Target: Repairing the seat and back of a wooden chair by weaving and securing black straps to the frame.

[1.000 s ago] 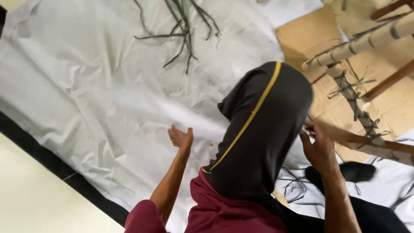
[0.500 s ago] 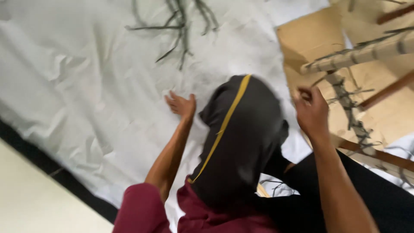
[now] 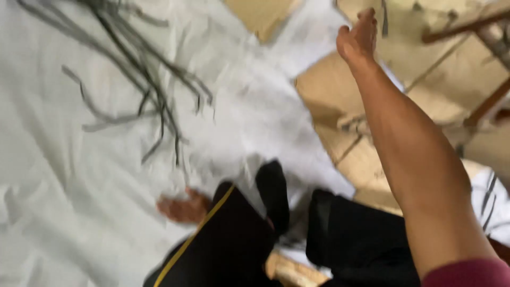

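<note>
My right hand (image 3: 358,37) is stretched far out to the upper right, over the brown cardboard (image 3: 340,90). Its fingers point away and I see nothing in it. My left hand (image 3: 183,207) rests low on the crumpled white sheet (image 3: 79,202), its fingers spread, partly hidden by a black cloth with a yellow stripe (image 3: 223,250) that covers my lap. The picture is blurred by motion.
A loose bunch of dark thin strips (image 3: 143,74) lies on the sheet at the upper left. A wooden frame with reddish bars (image 3: 478,111) stands at the right on the cardboard. More dark strips (image 3: 489,196) show at the right edge.
The view has swung and come closer. My right arm has reached up and away over the cardboard. My left hand has stayed on the sheet, now lower in view.
</note>
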